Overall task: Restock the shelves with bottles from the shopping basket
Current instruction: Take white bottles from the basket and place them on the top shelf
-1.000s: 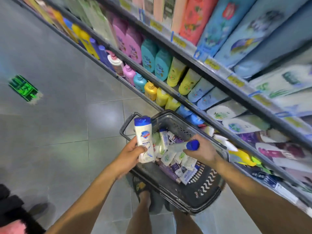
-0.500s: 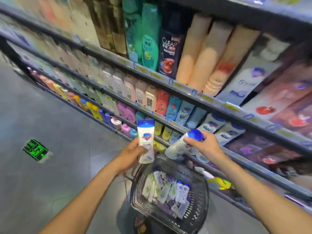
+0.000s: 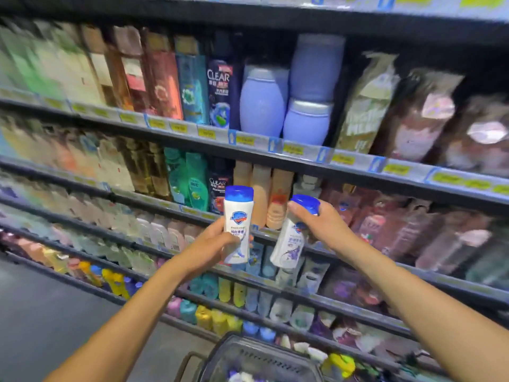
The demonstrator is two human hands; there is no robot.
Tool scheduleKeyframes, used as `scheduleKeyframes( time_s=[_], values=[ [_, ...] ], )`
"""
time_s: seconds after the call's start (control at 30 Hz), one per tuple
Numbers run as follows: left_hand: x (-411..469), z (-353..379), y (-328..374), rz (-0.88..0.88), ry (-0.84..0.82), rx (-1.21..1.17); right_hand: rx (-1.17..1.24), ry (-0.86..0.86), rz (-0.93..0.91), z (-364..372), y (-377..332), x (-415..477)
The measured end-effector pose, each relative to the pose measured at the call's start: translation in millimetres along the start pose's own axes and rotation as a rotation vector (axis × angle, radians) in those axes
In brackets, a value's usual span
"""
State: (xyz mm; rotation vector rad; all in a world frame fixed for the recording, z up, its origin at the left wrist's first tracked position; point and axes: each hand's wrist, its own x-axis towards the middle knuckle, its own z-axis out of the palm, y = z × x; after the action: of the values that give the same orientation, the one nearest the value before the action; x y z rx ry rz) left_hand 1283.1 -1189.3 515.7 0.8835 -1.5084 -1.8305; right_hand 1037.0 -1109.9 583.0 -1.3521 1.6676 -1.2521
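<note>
Both hands are up in front of the mid shelves (image 3: 293,150), one bottle each.

- Left hand (image 3: 205,248): fingers wrapped round the lower body of a white bottle (image 3: 237,216) with a blue cap, held upright. Blue shield emblem on the front; the characters below it are too blurred to read.
- Right hand (image 3: 326,226): fingers (image 3: 297,210) clamped over the blue cap of a second white bottle (image 3: 289,244) with a purple floral print. It hangs tilted, base toward the left bottle.
- Shopping basket (image 3: 259,351) sits low, below the hands, with more small bottles inside.

Handling, as a judgement: small stiff plastic bottles, probably light, with smooth and likely slippery walls. The mid-body grip looks the surer one. A flip-top could pop under the cap grip, so the base may want support.

Readable writing: "CLEAR" on a dark bottle (image 3: 220,89) on the upper shelf, and again on another (image 3: 218,186) one shelf down. The yellow price tags (image 3: 244,140) are illegible.
</note>
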Motion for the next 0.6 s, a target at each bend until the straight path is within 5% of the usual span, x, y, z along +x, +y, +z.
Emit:
scheduleKeyframes(
  time_s=[0.6],
  values=[
    [44.9, 116.0, 145.4, 0.244, -0.245, 0.153, 0.010, 0.049, -0.111, -138.0, -103.9, -51.6]
  ],
)
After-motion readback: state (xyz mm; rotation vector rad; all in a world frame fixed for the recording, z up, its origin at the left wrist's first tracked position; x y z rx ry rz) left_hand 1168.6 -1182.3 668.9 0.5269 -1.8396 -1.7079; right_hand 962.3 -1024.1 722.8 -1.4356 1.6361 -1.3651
